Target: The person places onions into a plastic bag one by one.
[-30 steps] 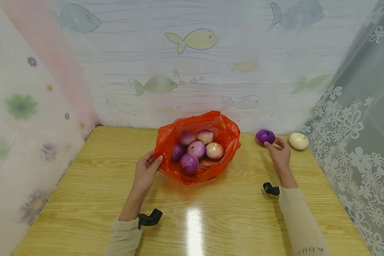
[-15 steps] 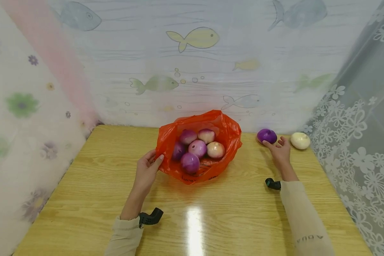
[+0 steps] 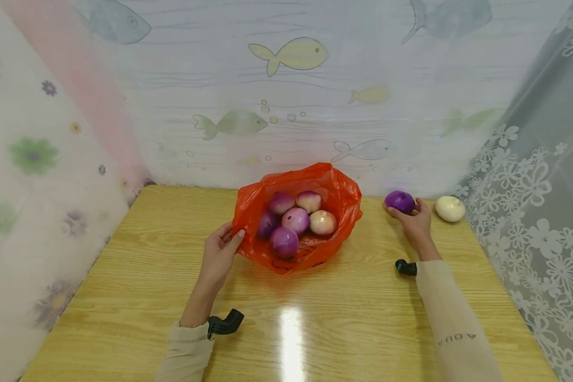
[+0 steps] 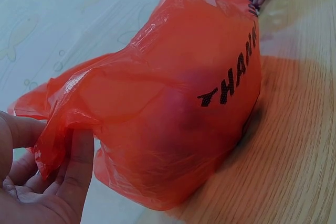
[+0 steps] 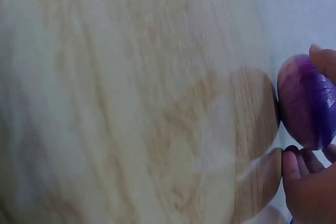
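My left hand [image 3: 219,253] pinches the left edge of a red plastic bag [image 3: 245,212], thumb on the near side. The bag gapes wide on the table, and several purple and pale onions [image 3: 295,220] lie inside. Black lettering shows on its side in the left wrist view, where folds of film are bunched between the thumb and fingers [image 4: 79,161]. At the back right, my right hand [image 3: 416,224] has its thumb and fingers on either side of a purple onion [image 3: 399,201], which rests on the table. In the right wrist view this onion [image 5: 304,103] is partly cut off.
A white onion [image 3: 450,208] sits just right of my right hand, by the table's back right corner. The wooden table [image 3: 344,318] ends at a wall sheet [image 3: 296,106] printed with fish. A lace-patterned curtain [image 3: 544,228] borders the right side.
My right hand had loosened from the purple onion half a second ago, and now its fingers close around it again. The left hand and the bag stay in place; the view shifts slightly.
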`<state>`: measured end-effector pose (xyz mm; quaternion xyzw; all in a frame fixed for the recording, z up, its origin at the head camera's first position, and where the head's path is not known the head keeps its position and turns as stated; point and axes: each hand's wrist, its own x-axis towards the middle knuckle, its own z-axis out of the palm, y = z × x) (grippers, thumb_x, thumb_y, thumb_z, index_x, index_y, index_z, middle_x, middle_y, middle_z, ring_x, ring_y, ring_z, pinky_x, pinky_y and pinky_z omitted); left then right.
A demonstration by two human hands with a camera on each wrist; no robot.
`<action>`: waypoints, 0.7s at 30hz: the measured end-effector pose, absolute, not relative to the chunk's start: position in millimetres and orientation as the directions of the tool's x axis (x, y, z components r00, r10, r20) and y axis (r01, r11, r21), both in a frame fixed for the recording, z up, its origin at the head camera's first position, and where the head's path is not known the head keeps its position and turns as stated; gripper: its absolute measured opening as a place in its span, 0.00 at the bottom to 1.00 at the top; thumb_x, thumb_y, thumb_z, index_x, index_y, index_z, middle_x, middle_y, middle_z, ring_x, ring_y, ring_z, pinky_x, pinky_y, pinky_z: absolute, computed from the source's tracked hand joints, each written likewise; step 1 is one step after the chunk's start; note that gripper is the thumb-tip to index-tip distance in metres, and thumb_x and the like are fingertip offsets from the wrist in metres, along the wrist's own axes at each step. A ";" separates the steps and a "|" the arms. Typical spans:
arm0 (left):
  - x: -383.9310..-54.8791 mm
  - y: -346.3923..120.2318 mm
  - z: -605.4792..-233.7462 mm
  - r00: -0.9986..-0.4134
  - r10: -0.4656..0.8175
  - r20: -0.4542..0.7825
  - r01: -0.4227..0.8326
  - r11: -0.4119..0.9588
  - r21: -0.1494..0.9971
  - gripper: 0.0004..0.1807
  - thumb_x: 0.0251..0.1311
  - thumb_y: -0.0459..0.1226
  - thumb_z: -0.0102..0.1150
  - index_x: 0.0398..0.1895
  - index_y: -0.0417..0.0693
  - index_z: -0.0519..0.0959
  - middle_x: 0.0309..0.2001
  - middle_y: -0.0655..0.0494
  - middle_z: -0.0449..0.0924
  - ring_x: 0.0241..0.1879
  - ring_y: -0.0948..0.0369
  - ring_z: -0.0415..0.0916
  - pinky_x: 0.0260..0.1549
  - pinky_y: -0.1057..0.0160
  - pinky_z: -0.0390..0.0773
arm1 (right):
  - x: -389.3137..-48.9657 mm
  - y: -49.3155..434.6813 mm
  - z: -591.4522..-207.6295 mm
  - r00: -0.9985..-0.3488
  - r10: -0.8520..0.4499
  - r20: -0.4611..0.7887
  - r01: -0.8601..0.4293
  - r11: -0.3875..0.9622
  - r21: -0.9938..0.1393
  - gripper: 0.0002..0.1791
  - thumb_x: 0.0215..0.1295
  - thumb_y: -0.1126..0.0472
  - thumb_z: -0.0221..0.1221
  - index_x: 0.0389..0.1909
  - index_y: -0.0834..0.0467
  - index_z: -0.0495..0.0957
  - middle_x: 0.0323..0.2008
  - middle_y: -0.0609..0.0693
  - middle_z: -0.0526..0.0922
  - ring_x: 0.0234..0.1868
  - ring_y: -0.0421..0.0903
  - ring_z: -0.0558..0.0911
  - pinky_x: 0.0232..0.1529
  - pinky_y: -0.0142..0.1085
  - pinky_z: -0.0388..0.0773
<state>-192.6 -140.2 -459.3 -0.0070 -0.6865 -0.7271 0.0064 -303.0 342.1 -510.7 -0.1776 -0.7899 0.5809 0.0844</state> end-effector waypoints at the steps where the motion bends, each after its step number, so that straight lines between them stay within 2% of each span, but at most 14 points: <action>1: -192.7 -140.1 -459.5 -1.000 0.000 0.018 0.018 -0.061 0.998 0.21 0.75 0.31 0.53 0.68 0.36 0.70 0.63 0.38 0.75 0.50 0.63 0.81 0.49 0.69 0.83 | -304.1 342.6 -511.1 -0.923 0.379 -0.065 0.179 0.274 -0.945 0.57 0.65 0.50 0.68 0.82 0.59 0.41 0.79 0.62 0.52 0.75 0.57 0.62 0.74 0.46 0.63; 10: -192.0 -140.5 -457.6 -1.000 -0.003 0.015 0.015 -0.041 0.999 0.22 0.75 0.31 0.53 0.69 0.36 0.70 0.63 0.37 0.75 0.50 0.65 0.81 0.49 0.70 0.82 | -308.0 343.6 -510.6 -0.931 0.359 -0.067 0.187 0.311 -0.932 0.56 0.65 0.53 0.68 0.82 0.58 0.41 0.79 0.62 0.51 0.77 0.58 0.59 0.76 0.48 0.59; 16: -192.2 -141.0 -458.0 -1.000 -0.009 0.015 0.015 -0.044 0.999 0.21 0.75 0.31 0.53 0.68 0.36 0.70 0.63 0.38 0.76 0.49 0.64 0.81 0.48 0.70 0.83 | -310.2 340.2 -507.8 -0.940 0.340 -0.037 0.168 0.364 -0.916 0.54 0.66 0.54 0.68 0.81 0.61 0.42 0.80 0.64 0.49 0.79 0.59 0.54 0.77 0.51 0.55; 21: -192.6 -141.3 -459.7 -1.000 -0.011 0.015 0.015 -0.057 0.998 0.21 0.75 0.30 0.53 0.68 0.36 0.71 0.62 0.38 0.76 0.49 0.64 0.82 0.48 0.69 0.83 | -310.6 337.8 -507.7 -0.939 0.345 -0.011 0.151 0.383 -0.911 0.53 0.65 0.57 0.67 0.81 0.63 0.44 0.79 0.64 0.50 0.79 0.59 0.55 0.78 0.51 0.55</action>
